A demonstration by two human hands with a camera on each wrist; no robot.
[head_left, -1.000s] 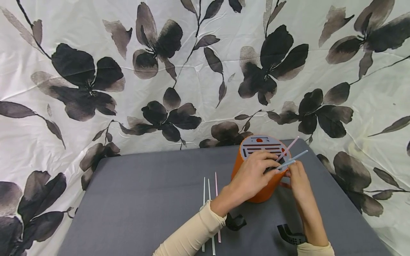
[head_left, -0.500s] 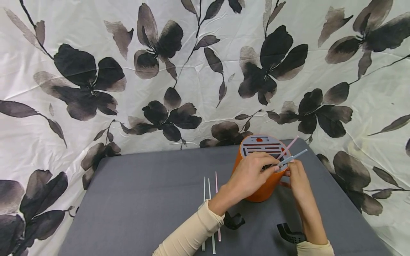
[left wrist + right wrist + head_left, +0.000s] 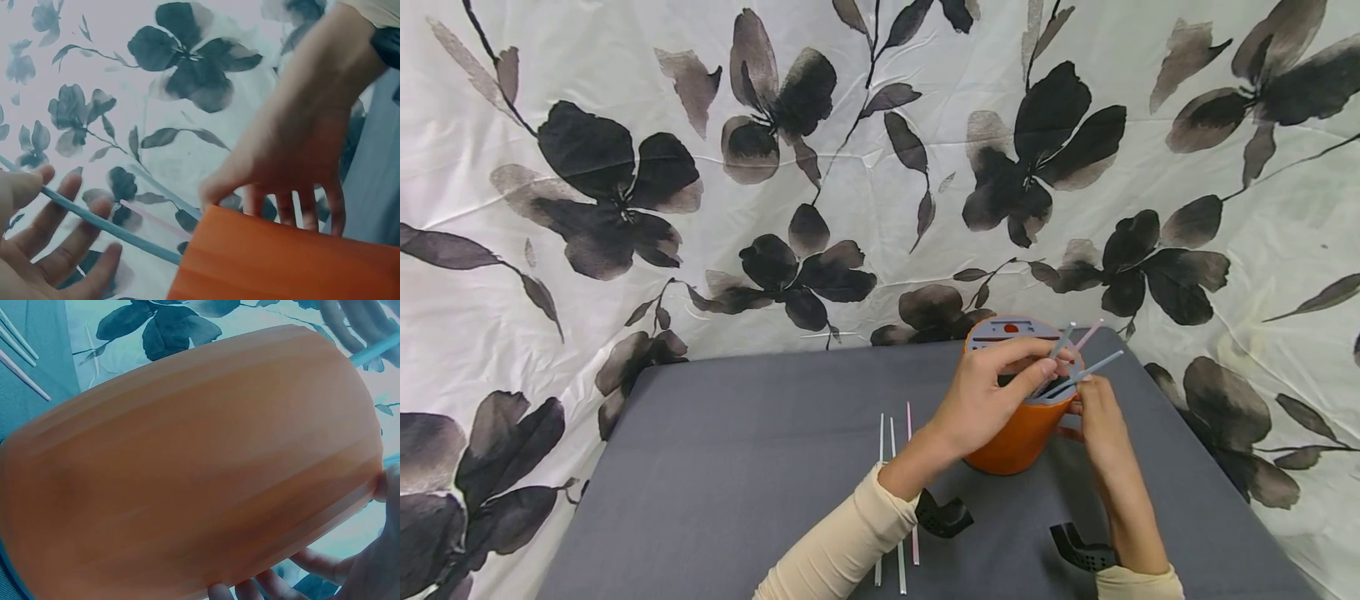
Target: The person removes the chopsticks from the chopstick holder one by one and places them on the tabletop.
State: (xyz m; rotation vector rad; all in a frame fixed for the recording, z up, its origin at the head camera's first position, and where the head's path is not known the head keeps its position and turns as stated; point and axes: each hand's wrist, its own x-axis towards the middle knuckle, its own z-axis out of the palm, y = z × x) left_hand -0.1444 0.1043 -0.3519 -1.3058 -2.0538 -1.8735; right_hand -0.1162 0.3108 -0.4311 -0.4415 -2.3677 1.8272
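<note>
The orange holder point(image 3: 1015, 446) with a grey slotted top point(image 3: 988, 327) stands at the table's back right. My left hand point(image 3: 985, 396) is over its front rim and pinches a slim blue stick point(image 3: 112, 224) between thumb and forefinger; the other fingers are spread. The stick's lower end goes behind the holder's rim in the left wrist view. A pink stick point(image 3: 1092, 331) and another blue stick point(image 3: 1105, 362) lean out of the top to the right. My right hand point(image 3: 1105, 421) grips the holder's right side, thumb near the rim and fingers along the wall.
Two pale sticks point(image 3: 892, 442) point(image 3: 881, 437) and a pink stick point(image 3: 915, 542) lie side by side on the grey table point(image 3: 760, 467), partly under my left forearm. A floral cloth point(image 3: 880, 208) hangs right behind the table.
My left hand has lifted a little at the holder's top. The blue stick in its fingers has turned more upright, apart from the other blue one. My right hand stays in place.
</note>
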